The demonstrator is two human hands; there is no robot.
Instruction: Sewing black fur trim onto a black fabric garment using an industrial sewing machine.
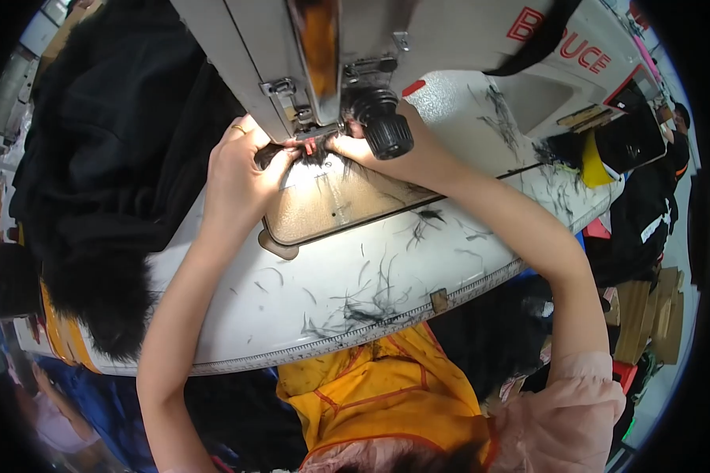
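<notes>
Under the lit head of a sewing machine point(457, 35), a strip of black fur fabric point(315, 155) lies at the presser foot. My left hand point(241, 173) grips the fur at the foot's left side, thumb and fingertips pressed together on it. From the right, my right hand point(394, 158) pinches the same fur close to the needle; a black dial point(389, 135) and the machine head hide part of its fingers. Below both hands is the metal machine plate point(323, 213), with loose fibres on it.
A bulky black garment point(118, 134) with fur trim point(95, 307) covers the left of the white table point(237, 323). Fur scraps point(363, 311) are scattered near its ruled front edge. At the right stand cardboard pieces point(647, 319); another person point(55, 402) shows at lower left.
</notes>
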